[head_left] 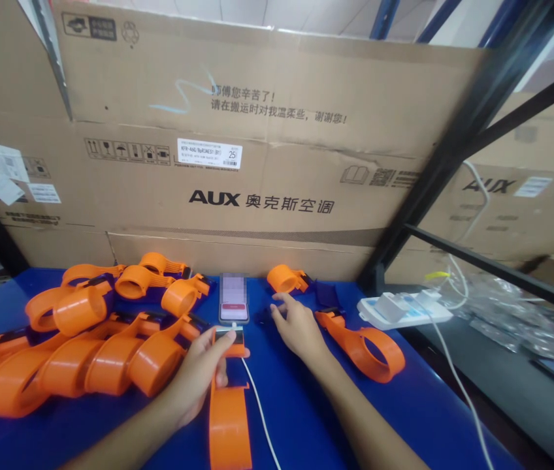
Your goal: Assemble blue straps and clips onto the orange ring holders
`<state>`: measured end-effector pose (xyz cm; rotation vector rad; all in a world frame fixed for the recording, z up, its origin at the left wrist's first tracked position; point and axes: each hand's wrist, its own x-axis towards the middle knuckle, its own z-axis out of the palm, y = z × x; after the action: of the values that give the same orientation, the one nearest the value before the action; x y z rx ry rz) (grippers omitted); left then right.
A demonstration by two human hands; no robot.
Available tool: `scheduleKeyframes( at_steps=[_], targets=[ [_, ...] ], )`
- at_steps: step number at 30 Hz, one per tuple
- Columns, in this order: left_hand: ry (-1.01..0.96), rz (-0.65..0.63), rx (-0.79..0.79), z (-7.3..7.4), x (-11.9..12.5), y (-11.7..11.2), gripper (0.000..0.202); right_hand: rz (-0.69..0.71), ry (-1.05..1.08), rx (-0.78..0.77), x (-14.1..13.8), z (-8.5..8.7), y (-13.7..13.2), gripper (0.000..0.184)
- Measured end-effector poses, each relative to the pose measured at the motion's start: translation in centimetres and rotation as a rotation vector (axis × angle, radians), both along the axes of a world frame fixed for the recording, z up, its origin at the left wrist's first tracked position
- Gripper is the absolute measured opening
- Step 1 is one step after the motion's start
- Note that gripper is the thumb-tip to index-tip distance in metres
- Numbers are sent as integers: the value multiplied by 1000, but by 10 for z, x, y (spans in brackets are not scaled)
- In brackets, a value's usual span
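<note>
My left hand (203, 369) is closed around an orange tape dispenser (230, 418), its round hub hanging down toward me and a metal strip showing under the thumb. My right hand (296, 323) is to the right, its fingers apart and slightly curled at a small dark blue part (264, 316); whether they touch it I cannot tell. Just behind the right hand lies another orange dispenser (284, 279). A further dispenser (377, 352) rests to the right of the wrist. Between the hands, a phone (234, 307) stands against the cardboard.
Several orange dispensers (81, 310) crowd the left of the blue tabletop (301, 418). A white power strip (404, 310) sits at the right edge, and a white cable (260, 405) runs from the phone toward me. Behind stands a large cardboard box (267, 170), beside a black metal post (434, 156).
</note>
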<state>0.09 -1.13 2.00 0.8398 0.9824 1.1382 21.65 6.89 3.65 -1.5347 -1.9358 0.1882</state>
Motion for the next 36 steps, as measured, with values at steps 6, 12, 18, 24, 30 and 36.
scheduleKeyframes(
  at_steps=[6, 12, 18, 24, 30, 36],
  targets=[
    [0, 5, 2, -5, -2, 2, 40, 134, -157, 13, 1, -1, -6, 28],
    [12, -8, 17, -6, -2, 2, 38, 42, -396, -25, -6, -5, -12, 35],
    [28, -22, 29, -2, 0, 1, 40, 44, -272, 86, -8, 4, -18, 37],
    [128, 0, 81, -6, 0, 5, 48, 522, -6, 127, -24, 24, -49, 31],
    [214, 9, 125, -7, 0, 4, 50, 570, -29, 136, -30, 25, -58, 32],
    [164, 42, 45, -5, -1, 2, 50, 449, 21, 173, -14, 28, -49, 15]
  ],
)
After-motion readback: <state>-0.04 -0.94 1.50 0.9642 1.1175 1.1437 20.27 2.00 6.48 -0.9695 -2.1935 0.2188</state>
